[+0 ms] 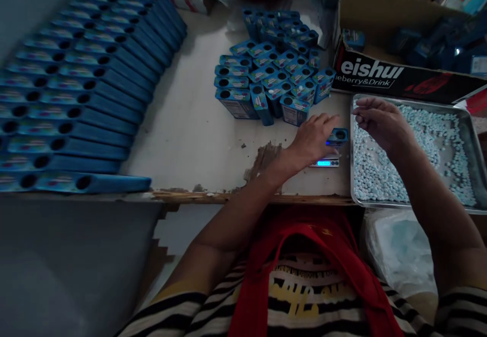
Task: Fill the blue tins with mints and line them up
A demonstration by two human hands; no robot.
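My left hand [312, 136] rests on a small blue tin [338, 136] that sits on a pocket scale [325, 162] with a lit blue display; its fingers curl round the tin. My right hand [376, 120] hovers over the left end of a metal tray [472, 139] full of pale blue and white tablets [429, 144]. Its fingertips are pinched together just right of the tin, and what they hold is too small to make out.
A cluster of open blue tins [272, 80] stands behind the scale. Long stacked rows of blue tins [76, 98] fill the left of the worn white table [190, 129]. A cardboard box [380, 70] with more tins lies at the back right. A plastic bag [399, 248] sits below the tray.
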